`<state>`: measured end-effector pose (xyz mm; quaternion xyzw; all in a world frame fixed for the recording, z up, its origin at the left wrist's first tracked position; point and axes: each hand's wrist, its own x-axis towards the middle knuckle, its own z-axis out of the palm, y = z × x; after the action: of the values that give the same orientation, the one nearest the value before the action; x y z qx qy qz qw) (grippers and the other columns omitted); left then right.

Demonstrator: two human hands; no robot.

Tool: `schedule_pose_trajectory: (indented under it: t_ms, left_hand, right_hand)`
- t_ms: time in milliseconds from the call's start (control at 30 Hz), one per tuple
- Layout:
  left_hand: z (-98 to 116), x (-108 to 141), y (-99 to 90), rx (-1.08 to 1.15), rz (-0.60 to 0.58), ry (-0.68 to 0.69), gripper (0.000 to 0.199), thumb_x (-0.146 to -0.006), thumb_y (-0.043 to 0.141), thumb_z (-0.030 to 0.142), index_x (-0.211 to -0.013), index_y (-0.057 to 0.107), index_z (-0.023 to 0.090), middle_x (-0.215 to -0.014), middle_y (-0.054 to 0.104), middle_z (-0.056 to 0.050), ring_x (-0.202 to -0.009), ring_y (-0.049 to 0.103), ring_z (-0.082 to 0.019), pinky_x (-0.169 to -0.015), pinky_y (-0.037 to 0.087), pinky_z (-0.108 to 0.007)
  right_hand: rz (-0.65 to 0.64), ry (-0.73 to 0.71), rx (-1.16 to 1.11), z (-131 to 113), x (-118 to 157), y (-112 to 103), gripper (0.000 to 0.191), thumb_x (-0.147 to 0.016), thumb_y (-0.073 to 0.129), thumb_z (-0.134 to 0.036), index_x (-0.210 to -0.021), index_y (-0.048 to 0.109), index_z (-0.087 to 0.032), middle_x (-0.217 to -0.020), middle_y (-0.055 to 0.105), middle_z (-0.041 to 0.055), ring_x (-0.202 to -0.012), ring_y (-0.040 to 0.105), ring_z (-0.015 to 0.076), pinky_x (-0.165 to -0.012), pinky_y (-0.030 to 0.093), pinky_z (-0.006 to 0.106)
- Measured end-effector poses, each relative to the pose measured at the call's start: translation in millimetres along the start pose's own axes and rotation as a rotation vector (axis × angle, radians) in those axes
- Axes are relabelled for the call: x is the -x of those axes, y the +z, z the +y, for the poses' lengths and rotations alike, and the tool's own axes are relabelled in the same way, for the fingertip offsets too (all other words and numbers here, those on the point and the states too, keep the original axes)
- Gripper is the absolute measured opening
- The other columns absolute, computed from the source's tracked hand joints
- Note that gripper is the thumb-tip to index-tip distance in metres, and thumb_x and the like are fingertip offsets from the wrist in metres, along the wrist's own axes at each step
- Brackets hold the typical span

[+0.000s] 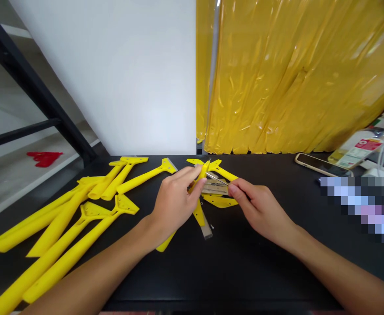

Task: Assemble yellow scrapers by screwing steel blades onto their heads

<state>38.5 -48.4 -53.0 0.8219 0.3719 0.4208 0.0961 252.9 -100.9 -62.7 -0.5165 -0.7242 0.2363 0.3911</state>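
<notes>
Above the far middle of the table (251,267), our left hand (177,192) grasps a yellow scraper (205,169), likely light, stiff, best pinched behind its head; our right hand (262,210) clasps a screwdriver (216,177).

The left hand (175,192) partly hides the yellow piece (204,169), the right hand (264,211) one end of the metal tool (216,178); one pale bit (212,227) is unrecognisably small.
</notes>
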Motion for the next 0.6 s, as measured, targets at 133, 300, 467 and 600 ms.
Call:
schedule_pose_trajectory:
  t_ms: [133, 300, 467, 600]
  left_hand:
    - [0.0, 0.0, 0.0, 0.016, -0.003, 0.032, 0.027, -0.099, 0.058, 0.026, -0.121, 0.071, 0.018, -0.115, 0.075, -0.01, -0.097, 0.071, -0.022, -0.088, 0.057, -0.037]
    - [-2.2, 0.4, 1.8, 0.03, 0.033, 0.054, 0.026, -0.098, 0.06, 0.026, -0.121, 0.072, 0.022, -0.114, 0.076, -0.008, -0.098, 0.072, -0.022, -0.09, 0.057, -0.036]
    - [-4.3, 1.2, 4.2, 0.041, 0.032, 0.051, 0.027, -0.098, 0.06, 0.027, -0.122, 0.072, 0.024, -0.111, 0.077, -0.007, -0.092, 0.073, -0.02, -0.085, 0.058, -0.035]
    - [-6.7, -1.2, 2.2, 0.031, 0.027, 0.042, 0.027, -0.098, 0.06, 0.028, -0.121, 0.072, 0.024, -0.115, 0.076, -0.006, -0.095, 0.073, -0.021, -0.089, 0.058, -0.036]
  right_hand:
    - [-0.132, 0.254, -0.465, 1.9, -2.3, -1.5, 0.04, -0.099, 0.052, -0.053, -0.077, 0.052, -0.021, -0.059, 0.037, -0.0068, -0.049, 0.028, 0.0088, -0.045, 0.022, 0.024]
    - [-0.263, 0.509, -0.964, -1.2, -4.2, -4.5, 0.033, -0.093, 0.065, -0.047, -0.079, 0.054, -0.019, -0.056, 0.028, -0.0102, -0.046, 0.014, 0.0053, -0.039, 0.01, 0.019]
    - [-0.36, 0.623, -1.144, 3.5, -6.1, -9.5, 0.029, -0.093, 0.067, -0.039, -0.078, 0.052, -0.019, -0.055, 0.02, -0.0114, -0.045, 0.008, 0.0046, -0.036, 0.008, 0.018]
    - [-0.363, 0.599, -1.08, 4.6, -6.5, -8.8, 0.03, -0.095, 0.064, -0.041, -0.078, 0.052, -0.019, -0.055, 0.02, -0.0112, -0.045, 0.008, 0.005, -0.037, 0.008, 0.018]
